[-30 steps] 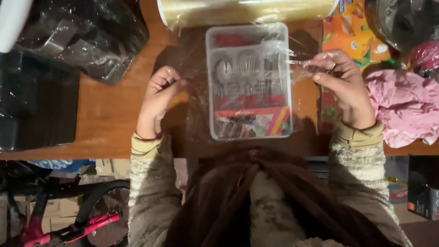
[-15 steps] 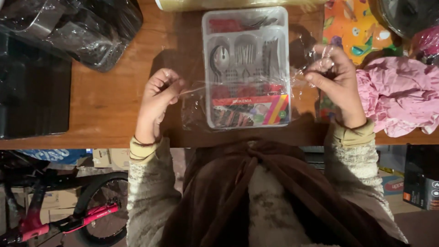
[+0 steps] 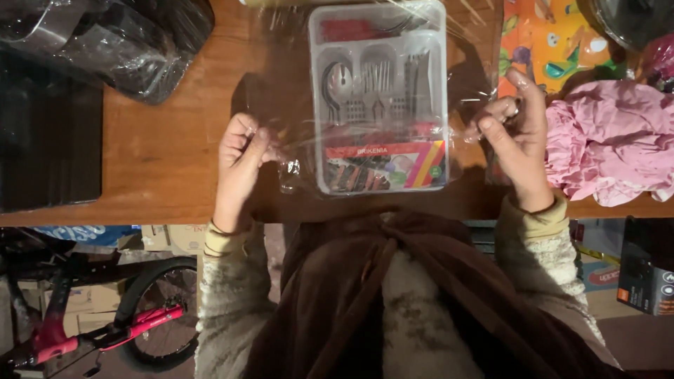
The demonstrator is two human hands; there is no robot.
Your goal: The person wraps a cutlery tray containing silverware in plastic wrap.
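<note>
Two hands work at the near edge of a wooden counter (image 3: 161,151), each pinching the clear plastic wrap (image 3: 291,165) that covers a cutlery tray (image 3: 379,98). Nearest the camera hangs the person's brown robe (image 3: 393,302) over knitted sleeves, and low on the left, under the counter, stands a bicycle (image 3: 105,323) with pink parts among cardboard boxes. The left hand (image 3: 239,165) is curled narrow, thumb against fingertips, gripping a bunched bit of wrap just beside the tray's near left corner. The right hand (image 3: 516,137) is also closed on the wrap, thumb and forefinger nipping a stretched fold just off the tray's right side, the other fingers raised. The tray lies flat between the two hands, a pale plastic box with compartments that hold spoons, forks and knives, a bright paper label across its near end and red-handled pieces at its far end. To the right of the right hand lies crumpled pink paper (image 3: 611,147), touching or nearly touching the wrist side. Beyond it sits an orange patterned sheet (image 3: 547,35). On the far left rests a dark bundle in glossy plastic (image 3: 119,42), well apart from the tray.
</note>
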